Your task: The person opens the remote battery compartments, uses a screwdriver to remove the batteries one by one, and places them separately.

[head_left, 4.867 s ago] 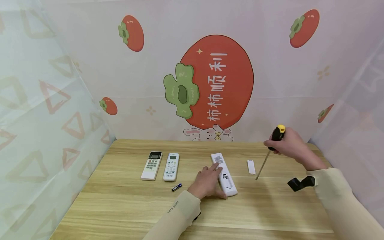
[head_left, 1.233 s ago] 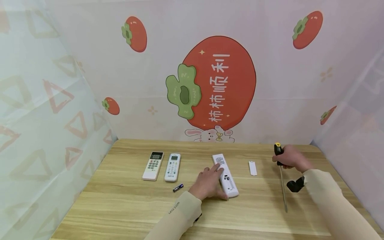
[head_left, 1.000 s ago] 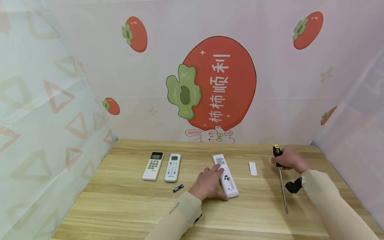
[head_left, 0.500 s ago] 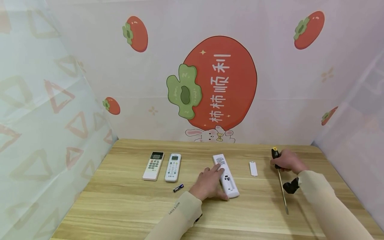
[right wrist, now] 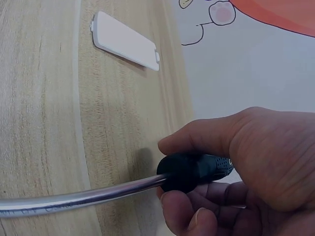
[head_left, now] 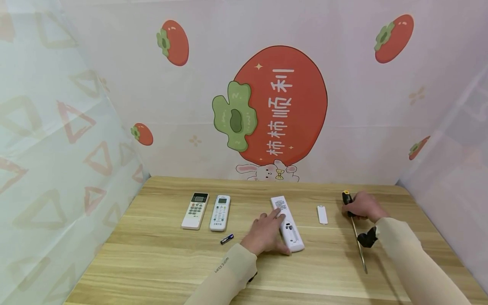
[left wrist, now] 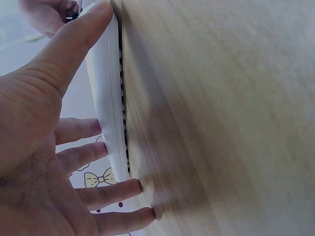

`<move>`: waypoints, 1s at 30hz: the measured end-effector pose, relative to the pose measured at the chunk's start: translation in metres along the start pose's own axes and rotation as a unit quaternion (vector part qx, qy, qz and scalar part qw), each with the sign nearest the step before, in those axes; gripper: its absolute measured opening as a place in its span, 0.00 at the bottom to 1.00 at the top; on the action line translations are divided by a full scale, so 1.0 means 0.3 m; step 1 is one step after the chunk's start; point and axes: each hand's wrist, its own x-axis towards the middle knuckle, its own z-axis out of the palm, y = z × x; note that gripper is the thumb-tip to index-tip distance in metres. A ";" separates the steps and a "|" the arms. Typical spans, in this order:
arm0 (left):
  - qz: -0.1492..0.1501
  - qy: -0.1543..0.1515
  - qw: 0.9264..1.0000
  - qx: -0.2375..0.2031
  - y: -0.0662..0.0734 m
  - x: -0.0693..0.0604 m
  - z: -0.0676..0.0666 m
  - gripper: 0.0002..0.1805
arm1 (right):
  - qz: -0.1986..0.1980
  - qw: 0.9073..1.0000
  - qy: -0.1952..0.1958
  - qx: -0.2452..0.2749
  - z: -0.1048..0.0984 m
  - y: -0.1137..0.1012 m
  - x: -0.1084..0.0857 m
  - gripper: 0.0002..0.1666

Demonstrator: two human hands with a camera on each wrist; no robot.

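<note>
A white remote control (head_left: 292,237) lies back up on the wooden table, its battery compartment uncovered. My left hand (head_left: 264,233) rests against its left side with straight fingers; in the left wrist view the thumb (left wrist: 81,37) touches the remote's edge (left wrist: 106,83), and two fingertips reach the tabletop. At the right, my right hand (head_left: 364,205) grips the black and yellow handle of a screwdriver (head_left: 357,239), whose long metal shaft points toward the table's front. In the right wrist view, thumb and curled fingers surround the handle (right wrist: 189,172).
The white battery cover (head_left: 322,214) lies between the remote and the screwdriver. Two more remotes, one with a black top (head_left: 195,211) and one all white (head_left: 220,213), lie face up at the left. Nearby is a dark blue battery (head_left: 226,239). A printed backdrop (head_left: 354,106) stands behind.
My right hand has lowered the screwdriver toward the table at the right and swung its tip forward, lately shifting slightly left and down. My left hand has stayed at the remote.
</note>
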 end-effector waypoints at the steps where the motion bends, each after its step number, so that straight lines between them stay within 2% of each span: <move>1: 0.000 0.000 1.000 -0.001 0.000 0.000 0.000 0.59 | 0.000 1.000 0.000 -0.002 0.002 -0.001 0.000 0.15; 16: 0.003 0.001 1.000 -0.006 -0.002 -0.002 0.000 0.59 | -0.009 1.000 0.007 -0.005 0.026 0.013 0.014 0.17; 30: 0.005 0.002 1.000 -0.004 -0.002 -0.003 -0.001 0.59 | 0.004 1.000 0.010 -0.001 0.026 0.006 0.007 0.18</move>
